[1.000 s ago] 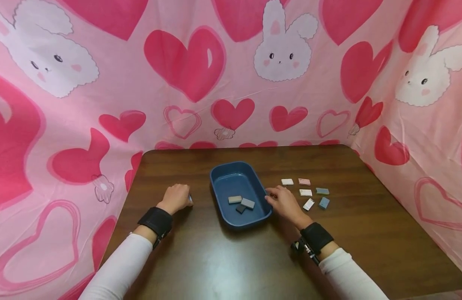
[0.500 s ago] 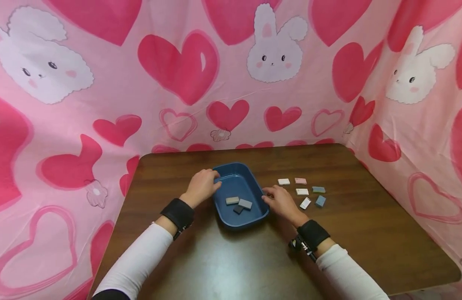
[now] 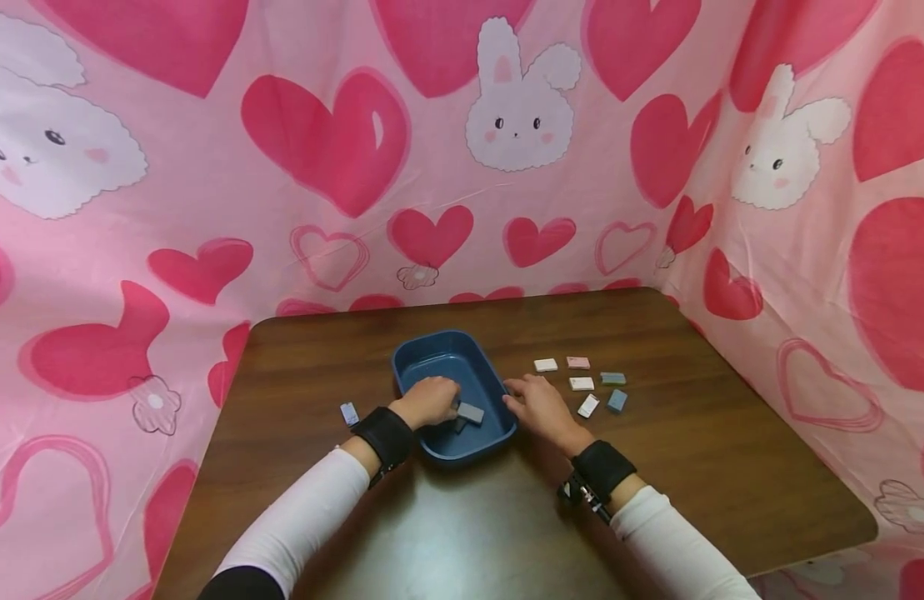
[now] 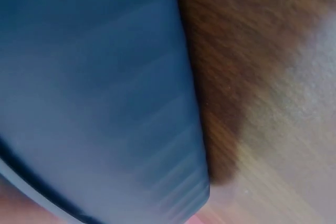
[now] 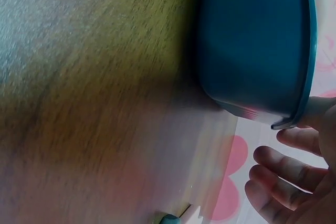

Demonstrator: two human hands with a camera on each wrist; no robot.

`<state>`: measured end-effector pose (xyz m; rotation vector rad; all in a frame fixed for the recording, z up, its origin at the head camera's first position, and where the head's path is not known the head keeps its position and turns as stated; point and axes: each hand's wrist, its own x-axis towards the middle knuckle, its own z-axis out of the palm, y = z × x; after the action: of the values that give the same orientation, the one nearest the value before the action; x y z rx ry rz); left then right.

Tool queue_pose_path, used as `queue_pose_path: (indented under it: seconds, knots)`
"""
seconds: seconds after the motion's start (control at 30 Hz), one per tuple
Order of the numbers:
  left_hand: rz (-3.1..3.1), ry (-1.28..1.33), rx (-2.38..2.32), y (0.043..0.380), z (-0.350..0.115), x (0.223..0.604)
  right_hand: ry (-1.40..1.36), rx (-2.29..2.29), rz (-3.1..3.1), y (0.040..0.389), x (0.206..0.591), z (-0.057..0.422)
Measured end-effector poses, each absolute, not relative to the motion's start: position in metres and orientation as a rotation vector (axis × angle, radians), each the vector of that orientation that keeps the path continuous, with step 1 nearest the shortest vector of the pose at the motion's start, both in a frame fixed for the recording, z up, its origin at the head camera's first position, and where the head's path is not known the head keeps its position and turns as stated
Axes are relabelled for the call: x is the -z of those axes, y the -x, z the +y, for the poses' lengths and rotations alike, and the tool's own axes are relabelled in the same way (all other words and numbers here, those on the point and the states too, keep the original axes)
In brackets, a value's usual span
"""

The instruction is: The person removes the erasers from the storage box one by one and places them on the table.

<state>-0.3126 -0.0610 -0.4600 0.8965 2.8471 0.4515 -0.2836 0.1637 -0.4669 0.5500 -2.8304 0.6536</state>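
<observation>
A: Head view: the left hand (image 3: 429, 401) is down inside the blue tray (image 3: 432, 354), fingers curled over the small blocks there. A grey block (image 3: 471, 412) lies just beside its fingertips. Whether its grip is really clenched on one I cannot tell; the knuckles hide it.

B: And the right hand (image 3: 535, 407)?

A: Resting against the tray's right rim, fingers relaxed, grasping nothing. The right wrist view shows those loose fingers (image 5: 283, 174) next to the tray wall.

B: How would the blocks handle?

A: I'd judge them light, stiff and smooth, eraser-like. Pinch one by its long edges; lying flat, it gives little to catch from above.

B: Anything in the way?

A: The tray walls crowd the fingers, and the blocks lie close together. Five more pieces (image 3: 581, 383) lie on the counter (image 3: 701, 450) right of the tray, and one bluish piece (image 3: 349, 412) lies left of it, near the left wrist.
</observation>
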Motion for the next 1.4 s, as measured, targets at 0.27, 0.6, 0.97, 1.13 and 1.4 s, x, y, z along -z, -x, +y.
queue_pose_path:
  seconds: [0.27, 0.6, 0.97, 1.13, 1.4]
  knots:
    - [2.856, -0.933, -0.45, 0.317, -0.067, 0.464, -0.546, -0.658, -2.818, 0.283, 0.467, 0.161]
    - [3.041, -0.934, -0.517, 0.323, -0.098, 0.438, -0.581, -0.632, -2.743, 0.281, 0.468, 0.165]
    - [3.302, -0.535, -0.5, 0.337, -0.19, 0.454, -0.564, -0.693, -2.757, 0.282, 0.472, 0.164]
    - [3.256, -0.393, -0.522, 0.343, -0.218, 0.478, -0.594, -0.699, -2.712, 0.282, 0.473, 0.165]
    - [3.216, -0.42, -0.584, 0.351, -0.232, 0.491, -0.576, -0.69, -2.701, 0.282, 0.475, 0.166]
